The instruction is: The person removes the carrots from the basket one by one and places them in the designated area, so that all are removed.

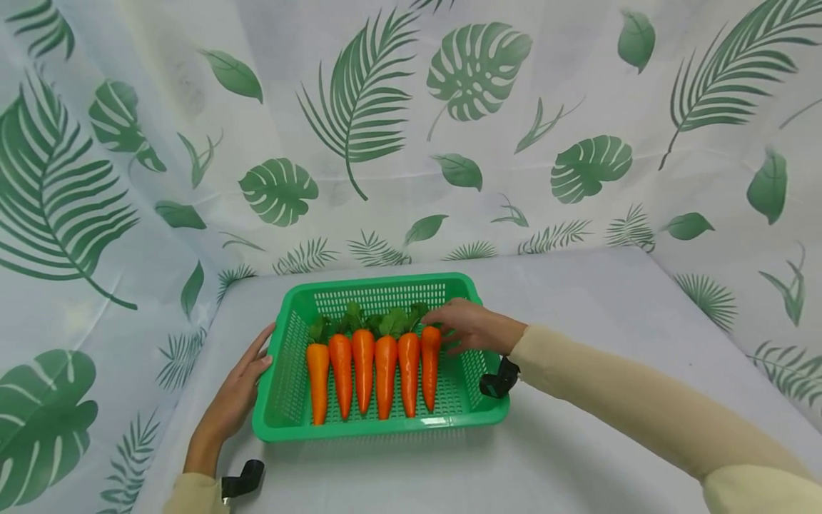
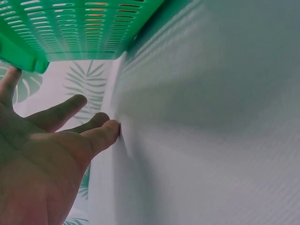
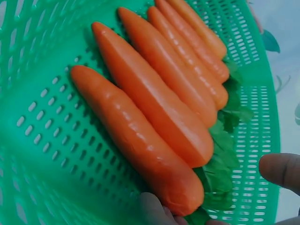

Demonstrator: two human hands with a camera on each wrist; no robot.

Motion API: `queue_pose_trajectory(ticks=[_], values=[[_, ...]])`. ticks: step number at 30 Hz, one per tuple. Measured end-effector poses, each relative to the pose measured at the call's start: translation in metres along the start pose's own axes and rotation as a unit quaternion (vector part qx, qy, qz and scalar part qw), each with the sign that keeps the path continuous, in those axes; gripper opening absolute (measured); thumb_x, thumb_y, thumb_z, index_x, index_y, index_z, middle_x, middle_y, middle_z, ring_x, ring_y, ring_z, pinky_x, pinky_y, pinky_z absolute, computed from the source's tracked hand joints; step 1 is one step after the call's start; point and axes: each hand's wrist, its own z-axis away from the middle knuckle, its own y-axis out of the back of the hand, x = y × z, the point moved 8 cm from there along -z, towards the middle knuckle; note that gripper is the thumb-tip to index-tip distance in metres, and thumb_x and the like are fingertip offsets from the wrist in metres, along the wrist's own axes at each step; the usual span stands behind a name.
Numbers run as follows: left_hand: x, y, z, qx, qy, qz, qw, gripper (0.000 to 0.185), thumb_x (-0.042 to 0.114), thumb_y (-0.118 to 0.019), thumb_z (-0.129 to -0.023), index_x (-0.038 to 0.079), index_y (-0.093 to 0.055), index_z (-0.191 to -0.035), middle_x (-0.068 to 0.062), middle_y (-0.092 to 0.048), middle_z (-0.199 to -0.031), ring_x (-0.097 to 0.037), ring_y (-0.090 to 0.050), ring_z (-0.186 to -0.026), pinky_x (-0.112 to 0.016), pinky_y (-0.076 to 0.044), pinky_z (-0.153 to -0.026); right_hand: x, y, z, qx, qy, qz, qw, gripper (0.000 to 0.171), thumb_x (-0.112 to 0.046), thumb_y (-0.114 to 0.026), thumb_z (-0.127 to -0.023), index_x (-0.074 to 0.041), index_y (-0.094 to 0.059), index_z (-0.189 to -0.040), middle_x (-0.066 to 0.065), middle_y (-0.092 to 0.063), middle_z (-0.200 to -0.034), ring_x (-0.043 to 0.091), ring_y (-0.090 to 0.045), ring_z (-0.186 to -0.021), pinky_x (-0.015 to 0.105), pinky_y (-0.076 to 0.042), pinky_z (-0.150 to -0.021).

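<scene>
Several orange carrots (image 1: 363, 368) with green leafy tops (image 1: 393, 323) lie side by side in a green plastic basket (image 1: 379, 432). My right hand (image 1: 467, 325) reaches over the basket's right side, its fingertips right at the leafy end of the rightmost carrot (image 3: 136, 140). In the right wrist view, fingertips (image 3: 153, 208) lie against that carrot's thick end, while another digit (image 3: 280, 171) stands well apart from it. My left hand (image 1: 232, 396) is at the basket's left side with fingers extended; in the left wrist view one fingertip (image 2: 14, 72) meets the rim.
The basket stands on a white-covered table (image 1: 578, 457). A white curtain (image 1: 398, 235) with green leaf prints hangs behind it and along both sides. Dark wrist cameras (image 1: 499, 378) are strapped to both wrists, the right one overlapping the basket's right rim.
</scene>
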Motion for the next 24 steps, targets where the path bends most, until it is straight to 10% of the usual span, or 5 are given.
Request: queue_pose_trajectory(ticks=[11, 24], values=[[0.002, 0.0, -0.005, -0.006, -0.011, 0.006, 0.9999, 0.06, 0.034, -0.036, -0.119, 0.028, -0.016, -0.175, -0.024, -0.013, -0.174, -0.046, -0.024, -0.152, -0.021, -0.043, -0.098, 0.006, 0.002, -0.015, 0.034, -0.041, -0.055, 0.997, 0.07, -0.01, -0.067, -0.101, 0.008, -0.027, -0.156, 0.039, -0.038, -0.151, 0.057, -0.039, -0.142, 0.068, -0.042, -0.108], [-0.001, 0.003, -0.001, 0.001, 0.001, -0.005, 1.0, 0.06, 0.034, -0.036, -0.119, 0.028, -0.016, -0.175, -0.024, -0.015, -0.174, -0.045, -0.03, -0.15, -0.038, -0.044, -0.104, 0.013, -0.004, -0.024, 0.047, -0.027, -0.046, 0.997, 0.058, -0.006, -0.068, -0.1, 0.014, -0.042, -0.147, 0.034, -0.05, -0.15, 0.051, -0.05, -0.137, 0.068, -0.045, -0.104]])
